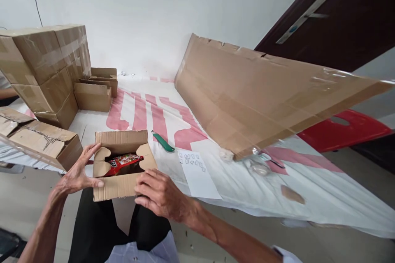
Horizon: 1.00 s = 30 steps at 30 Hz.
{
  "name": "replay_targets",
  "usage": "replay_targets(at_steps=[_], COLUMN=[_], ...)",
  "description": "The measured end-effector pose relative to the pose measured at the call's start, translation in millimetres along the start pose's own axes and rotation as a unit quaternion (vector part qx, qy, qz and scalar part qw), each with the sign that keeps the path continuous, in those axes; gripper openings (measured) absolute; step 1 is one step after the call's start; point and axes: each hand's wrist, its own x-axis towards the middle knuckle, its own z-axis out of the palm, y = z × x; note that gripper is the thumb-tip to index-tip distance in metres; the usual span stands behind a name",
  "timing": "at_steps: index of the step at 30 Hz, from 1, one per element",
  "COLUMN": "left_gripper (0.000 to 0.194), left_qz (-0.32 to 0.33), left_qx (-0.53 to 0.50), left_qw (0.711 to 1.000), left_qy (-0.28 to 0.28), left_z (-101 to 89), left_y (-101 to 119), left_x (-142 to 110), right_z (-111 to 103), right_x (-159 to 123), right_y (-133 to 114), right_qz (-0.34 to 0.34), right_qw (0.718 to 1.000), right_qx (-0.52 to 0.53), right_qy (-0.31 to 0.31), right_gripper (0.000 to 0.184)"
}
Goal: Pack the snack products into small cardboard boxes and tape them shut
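Observation:
A small cardboard box (117, 187) stands with its top unfolded at the near edge of the table, in front of my lap. Between its two notched side flaps a red printed packet (123, 163) shows inside; what lies beneath is hidden. My left hand (80, 174) grips the box's left end, thumb on the front flap and fingers toward the back corner. With curled fingers, my right hand (163, 195) holds the front flap near its right corner. A green-handled cutter (163, 141) lies on the cloth just behind and right of the box.
Taped cartons (46, 65) are stacked at the left, with opened small boxes (93, 96) beside them. Nearer lies a long worn carton (43, 137). A paper sheet with small drawings (199, 176) and a large upright cardboard sheet (247, 94) are to the right. A red chair (345, 129) stands beyond.

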Motion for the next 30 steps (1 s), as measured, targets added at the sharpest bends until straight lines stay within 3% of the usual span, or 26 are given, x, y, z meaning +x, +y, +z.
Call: replay_targets(at_steps=[3, 5, 6, 9, 11, 12, 14, 20, 25, 27, 30], left_gripper=[0.121, 0.119, 0.118, 0.117, 0.118, 0.118, 0.118, 0.122, 0.128, 0.127, 0.117], left_qz=[0.003, 0.005, 0.005, 0.003, 0.003, 0.003, 0.003, 0.013, 0.029, 0.023, 0.012], left_qx=[0.007, 0.009, 0.009, 0.007, 0.003, 0.001, -0.005, -0.025, -0.045, -0.042, -0.038], left_qw=[1.000, 1.000, 1.000, 1.000, 1.000, 1.000, 1.000, 1.000, 0.998, 0.999, 0.999], left_qy=[-0.003, -0.005, -0.006, -0.005, -0.005, -0.005, -0.003, 0.001, 0.018, 0.024, 0.028], left_z=[2.8, 3.4, 3.4, 3.1, 2.5, 2.1, 1.5, 4.4, 6.3, 5.4, 0.5], left_y=[4.0, 5.2, 5.6, 6.6, 6.5, 6.1, 4.4, 6.9, 25.0, 25.8, 17.8], left_x=[-0.3, -0.8, -1.0, -1.3, -1.5, -1.6, -1.5, 8.8, 25.9, 29.5, 29.7], right_z=[-3.3, -1.8, 0.7, 14.2, 23.3, 26.0, 25.5, -10.5, -19.3, -18.6, -23.8], right_x=[23.0, 47.0, 59.1, 86.3, 93.8, 94.7, 92.6, 83.5, 76.6, 73.0, 69.4], right_y=[15.3, 29.4, 35.9, 49.0, 52.1, 52.6, 52.4, 56.8, 75.1, 85.5, 98.8], right_qz=[0.062, 0.099, 0.110, 0.120, 0.105, 0.095, 0.084, 0.124, 0.144, 0.150, 0.179], right_qw=[0.997, 0.988, 0.980, 0.944, 0.929, 0.927, 0.929, 0.954, 0.978, 0.970, 0.932], right_qx=[0.028, -0.016, -0.044, -0.109, -0.137, -0.146, -0.155, -0.111, 0.069, 0.183, 0.313], right_qy=[-0.044, -0.117, -0.163, -0.287, -0.328, -0.333, -0.326, -0.248, -0.131, -0.056, 0.043], right_gripper=[0.012, 0.002, 0.007, 0.015, 0.007, 0.014, 0.025, 0.017, 0.022, 0.018, 0.021])
